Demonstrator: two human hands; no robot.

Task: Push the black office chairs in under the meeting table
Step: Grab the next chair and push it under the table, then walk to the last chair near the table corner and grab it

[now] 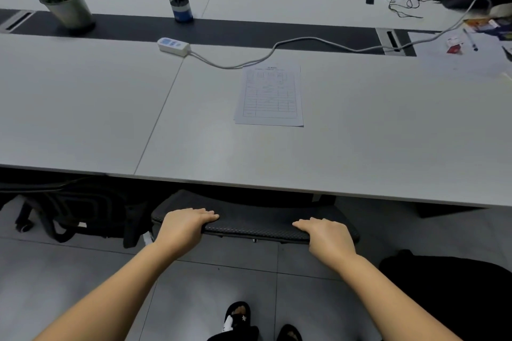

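Observation:
A black mesh office chair (255,223) stands right in front of me, its seat hidden beneath the grey meeting table (360,147). Only the top of its backrest shows, just outside the table's near edge. My left hand (184,225) wraps over the left end of the backrest's top rim. My right hand (328,238) wraps over the right end in the same way. Both thumbs are hidden behind the rim. A second black chair (83,210) sits tucked partly under the table to the left.
Another black chair or seat (448,291) stands close at my lower right. On the table lie a printed sheet (268,95), a white power strip (174,46) with its cable, a potted plant (66,7), a pen holder (181,5) and clutter at the far right. My feet (238,318) stand on grey floor tiles.

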